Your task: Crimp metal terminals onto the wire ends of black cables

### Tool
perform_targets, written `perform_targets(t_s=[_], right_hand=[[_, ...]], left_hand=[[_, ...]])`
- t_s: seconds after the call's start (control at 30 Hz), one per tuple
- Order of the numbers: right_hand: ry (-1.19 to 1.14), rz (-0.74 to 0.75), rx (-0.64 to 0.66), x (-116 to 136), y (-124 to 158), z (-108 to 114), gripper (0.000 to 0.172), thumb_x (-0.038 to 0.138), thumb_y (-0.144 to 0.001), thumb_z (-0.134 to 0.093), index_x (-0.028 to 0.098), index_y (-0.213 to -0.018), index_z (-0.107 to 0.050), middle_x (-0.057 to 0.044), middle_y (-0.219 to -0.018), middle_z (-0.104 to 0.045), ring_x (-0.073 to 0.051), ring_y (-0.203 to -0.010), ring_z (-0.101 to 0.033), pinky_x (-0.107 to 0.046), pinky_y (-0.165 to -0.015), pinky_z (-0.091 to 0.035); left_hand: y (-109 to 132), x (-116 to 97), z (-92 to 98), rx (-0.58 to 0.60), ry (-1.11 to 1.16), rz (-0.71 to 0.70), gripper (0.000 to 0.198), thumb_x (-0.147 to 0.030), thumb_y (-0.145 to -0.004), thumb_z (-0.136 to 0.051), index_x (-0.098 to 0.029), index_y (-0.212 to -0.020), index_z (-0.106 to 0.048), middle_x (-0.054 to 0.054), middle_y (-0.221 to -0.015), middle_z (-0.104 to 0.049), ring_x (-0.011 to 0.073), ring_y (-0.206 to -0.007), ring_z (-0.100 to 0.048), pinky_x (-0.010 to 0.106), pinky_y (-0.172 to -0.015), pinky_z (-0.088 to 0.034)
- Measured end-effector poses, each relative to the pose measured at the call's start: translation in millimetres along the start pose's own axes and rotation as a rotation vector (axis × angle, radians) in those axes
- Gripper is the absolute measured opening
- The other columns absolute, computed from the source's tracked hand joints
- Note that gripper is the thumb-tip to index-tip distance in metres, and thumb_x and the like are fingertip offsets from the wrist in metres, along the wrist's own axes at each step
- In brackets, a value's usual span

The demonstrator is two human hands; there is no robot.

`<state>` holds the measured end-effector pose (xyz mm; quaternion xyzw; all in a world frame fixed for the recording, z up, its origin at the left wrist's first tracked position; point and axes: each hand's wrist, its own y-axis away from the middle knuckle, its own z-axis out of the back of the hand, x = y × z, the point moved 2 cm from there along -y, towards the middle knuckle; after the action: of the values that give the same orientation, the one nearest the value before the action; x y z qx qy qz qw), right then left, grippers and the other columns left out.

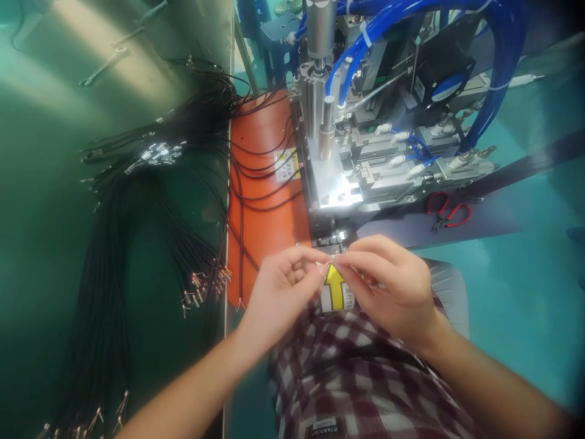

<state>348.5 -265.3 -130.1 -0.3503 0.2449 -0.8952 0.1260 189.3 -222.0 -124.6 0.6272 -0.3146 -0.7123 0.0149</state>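
My left hand is closed in a pinch on the end of a thin wire, in front of the machine. A black cable runs over the orange panel and disappears behind this hand. Fingertip to fingertip with it, my right hand pinches at the same small wire end. The fingers hide most of what lies between them. Just below the fingertips is a white label with a yellow arrow.
A metal machine with blue hoses stands ahead. Red-handled pliers lie at its right. On the green table at left are bundles of black cables with stripped ends. More cables cross the orange panel.
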Motion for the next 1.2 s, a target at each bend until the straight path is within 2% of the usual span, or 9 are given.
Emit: perform_targets(t_s=[0.17,0.3,0.4,0.57,0.67,0.8,0.9,1.03,1.2], right_hand=[[0.043,0.032,-0.010,-0.3,3.3,-0.5,0.014,0.009,-0.084,-0.063,0.021,-0.089,-0.068,-0.003,-0.078,-0.064,-0.014,-0.061,-0.058,-0.027,-0.056,-0.043],[0.128,0.103,-0.045,0.6,8.3,-1.3,0.024,0.005,-0.081,-0.064,0.025,-0.092,-0.068,-0.001,-0.081,-0.066,-0.012,-0.061,-0.057,-0.028,-0.060,-0.044],[0.068,0.054,-0.074,3.8,9.4,-3.9,0.019,0.007,-0.083,-0.064,0.024,-0.091,-0.067,-0.001,-0.080,-0.066,-0.013,-0.063,-0.058,-0.028,-0.060,-0.045],[-0.332,-0.392,-0.075,8.3,7.1,-11.6,0.011,0.012,-0.087,-0.060,0.020,-0.079,-0.061,-0.001,-0.076,-0.060,-0.014,-0.064,-0.056,-0.026,-0.056,-0.045],[-0.549,-0.650,0.019,10.0,5.0,-13.5,0.012,0.018,-0.088,-0.060,0.020,-0.076,-0.060,0.001,-0.071,-0.058,-0.012,-0.058,-0.053,-0.023,-0.050,-0.043],[-0.757,-0.832,0.152,10.7,-0.8,-10.6,0.015,0.024,-0.088,-0.060,0.018,-0.074,-0.059,0.002,-0.063,-0.059,-0.011,-0.051,-0.049,-0.021,-0.044,-0.040],[-0.838,-0.867,0.206,9.0,-4.1,-8.9,0.018,0.029,-0.087,-0.061,0.017,-0.074,-0.059,0.001,-0.064,-0.060,-0.012,-0.054,-0.051,-0.022,-0.047,-0.040],[-0.783,-0.865,0.251,6.6,-1.7,-10.2,0.018,0.031,-0.087,-0.061,0.017,-0.076,-0.059,0.002,-0.063,-0.056,-0.011,-0.052,-0.046,-0.022,-0.045,-0.035],[-0.581,-0.706,0.183,10.4,1.3,-10.5,0.011,0.022,-0.089,-0.057,0.020,-0.079,-0.059,0.001,-0.073,-0.060,-0.013,-0.061,-0.053,-0.026,-0.055,-0.042]], left_hand=[[0.8,-0.4,-1.0,-0.014,0.000,-0.006,0.019,-0.031,-0.079,-0.068,-0.014,-0.088,-0.068,-0.002,-0.059,-0.057,0.0099,-0.054,-0.056,0.019,-0.052,-0.047],[2.7,0.3,-2.6,-0.057,0.004,-0.038,0.017,-0.029,-0.079,-0.068,-0.015,-0.087,-0.068,-0.002,-0.060,-0.055,0.0077,-0.052,-0.052,0.017,-0.049,-0.044],[4.4,1.4,-4.2,-0.072,0.013,-0.066,0.014,-0.028,-0.080,-0.067,-0.015,-0.086,-0.068,-0.002,-0.061,-0.056,0.0078,-0.054,-0.051,0.016,-0.050,-0.044],[5.8,0.5,-6.7,-0.032,0.117,-0.090,0.011,-0.026,-0.082,-0.066,-0.015,-0.085,-0.065,-0.001,-0.064,-0.057,0.0083,-0.058,-0.052,0.018,-0.055,-0.045],[5.0,0.5,-7.2,-0.004,0.154,-0.101,0.009,-0.023,-0.083,-0.064,-0.015,-0.087,-0.064,-0.001,-0.064,-0.058,0.0072,-0.056,-0.051,0.016,-0.052,-0.042],[4.5,3.0,-7.9,0.013,0.194,-0.127,0.009,-0.024,-0.084,-0.065,-0.016,-0.089,-0.064,-0.001,-0.063,-0.059,0.0068,-0.055,-0.050,0.015,-0.048,-0.037],[4.5,4.7,-8.5,0.019,0.242,-0.122,0.010,-0.025,-0.083,-0.066,-0.016,-0.088,-0.064,-0.002,-0.062,-0.058,0.0067,-0.053,-0.049,0.015,-0.046,-0.034],[2.6,4.6,-6.6,0.024,0.263,-0.041,0.012,-0.027,-0.081,-0.069,-0.016,-0.084,-0.064,-0.004,-0.056,-0.056,0.0038,-0.046,-0.042,0.015,-0.047,-0.034],[-0.7,1.5,-3.1,0.022,0.263,0.048,0.013,-0.025,-0.082,-0.067,-0.014,-0.078,-0.061,-0.005,-0.051,-0.054,0.0015,-0.040,-0.035,0.017,-0.045,-0.029]])
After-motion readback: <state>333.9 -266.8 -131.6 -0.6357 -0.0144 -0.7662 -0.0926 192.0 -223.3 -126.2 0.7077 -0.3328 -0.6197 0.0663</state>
